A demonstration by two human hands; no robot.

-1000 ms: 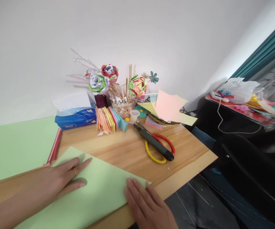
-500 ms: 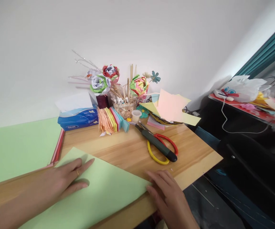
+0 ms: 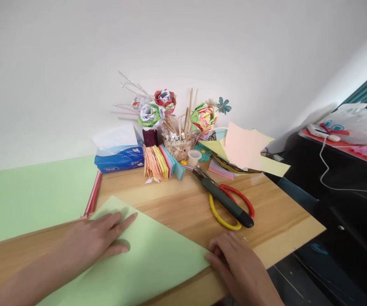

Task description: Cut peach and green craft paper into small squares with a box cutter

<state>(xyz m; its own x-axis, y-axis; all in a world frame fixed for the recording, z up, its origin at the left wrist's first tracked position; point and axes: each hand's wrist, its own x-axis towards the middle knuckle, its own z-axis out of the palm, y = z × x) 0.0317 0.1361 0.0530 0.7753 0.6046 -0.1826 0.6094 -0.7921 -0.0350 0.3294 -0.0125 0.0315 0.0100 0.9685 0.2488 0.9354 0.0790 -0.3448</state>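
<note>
A light green sheet of paper (image 3: pixel 151 259) lies on the wooden table (image 3: pixel 177 204) in front of me. My left hand (image 3: pixel 97 240) rests flat on the sheet's left part, fingers stretched out, a ring on one finger. My right hand (image 3: pixel 237 265) sits at the sheet's right corner, fingers curled down against the paper's edge and the table. Beyond the right hand lie scissors with red and yellow handles (image 3: pixel 231 208) under a dark green utility knife (image 3: pixel 223 199).
A large green sheet (image 3: pixel 30 195) covers the table's left. At the back stand a blue tissue pack (image 3: pixel 119 157), a fan of coloured paper strips (image 3: pixel 159 163), a basket with paper roses (image 3: pixel 179 146), a small cup (image 3: pixel 194 157) and loose coloured sheets (image 3: pixel 247 148). A dark shelf (image 3: pixel 345 170) stands right.
My right hand slid from the sheet's lower edge to its right corner. The view shifted left, so everything sits further right. My left hand stayed flat on the paper.
</note>
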